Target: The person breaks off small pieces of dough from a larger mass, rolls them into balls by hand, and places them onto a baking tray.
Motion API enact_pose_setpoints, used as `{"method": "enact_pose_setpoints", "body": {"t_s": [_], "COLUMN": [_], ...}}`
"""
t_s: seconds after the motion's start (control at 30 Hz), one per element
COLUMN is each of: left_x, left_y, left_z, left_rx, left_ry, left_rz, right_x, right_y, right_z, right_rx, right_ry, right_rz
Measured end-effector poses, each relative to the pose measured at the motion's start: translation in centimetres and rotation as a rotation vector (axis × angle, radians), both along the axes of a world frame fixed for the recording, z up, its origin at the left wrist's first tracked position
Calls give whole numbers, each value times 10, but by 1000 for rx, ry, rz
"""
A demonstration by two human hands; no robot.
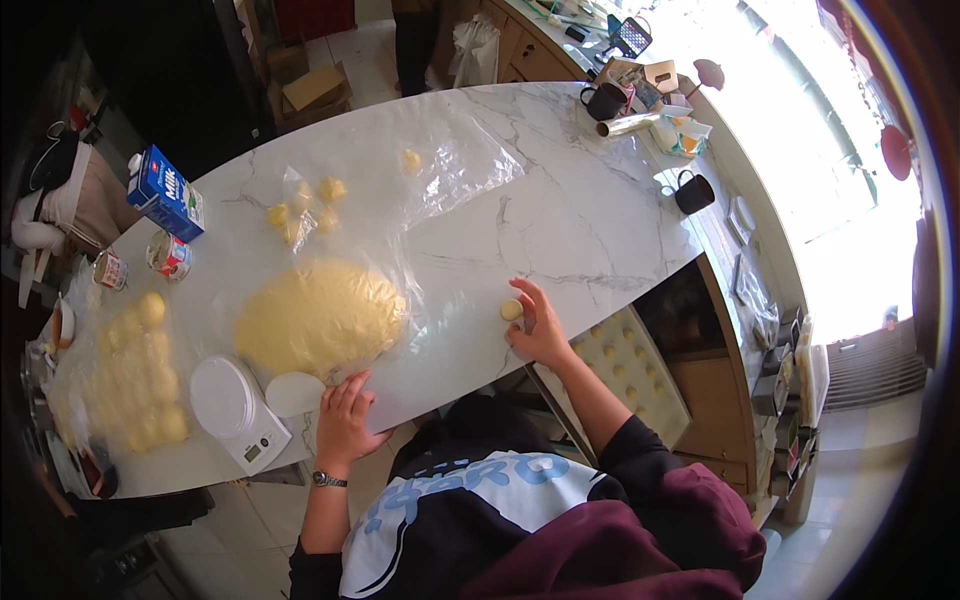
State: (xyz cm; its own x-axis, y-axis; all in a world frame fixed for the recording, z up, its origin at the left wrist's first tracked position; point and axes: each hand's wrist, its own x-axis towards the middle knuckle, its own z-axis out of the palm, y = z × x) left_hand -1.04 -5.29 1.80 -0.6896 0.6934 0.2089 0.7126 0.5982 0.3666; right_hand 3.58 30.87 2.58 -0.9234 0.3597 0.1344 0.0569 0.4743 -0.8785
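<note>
My right hand point(541, 334) is over the marble table near its front edge. Its fingers curve about a small pale dough ball point(511, 310), with thumb and fingertips against it. My left hand point(345, 412), with a watch at the wrist, lies with its fingers stretched over the table edge. Beside its fingertips is a flat white rounded piece point(295, 393), perhaps a scraper; whether they touch cannot be made out. Just beyond lies a large yellow dough mass point(320, 312) under clear plastic film. A white kitchen scale point(238, 412) stands left of it.
Several dough balls point(135, 375) lie under plastic at the left. Near them stand a blue milk carton point(165, 195) and two cans point(169, 255). Small yellow lumps point(330, 190) sit farther back. Below the table's right edge is a tray point(655, 405) of small balls. Dark mugs point(695, 192) stand far right.
</note>
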Motion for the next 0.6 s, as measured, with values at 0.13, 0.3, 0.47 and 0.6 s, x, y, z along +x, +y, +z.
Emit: {"method": "enact_pose_setpoints", "body": {"t_s": [0.13,0.3,0.47,0.6], "left_x": [-1,-2,-1,4], "left_y": [-1,6,-3,0], "left_z": [2,3,-3,-1], "left_rx": [-2,11,19,-2], "left_ry": [-9,-9,21,16], "left_rz": [6,-16,7,3], "right_x": [-10,-48,-7,-31], "right_y": [15,46,-9,40], "right_z": [7,-17,-8,-19], "right_rx": [73,-165,234,482], "right_ry": [-112,126,44,97], "right_rz": [79,-42,350,87]}}
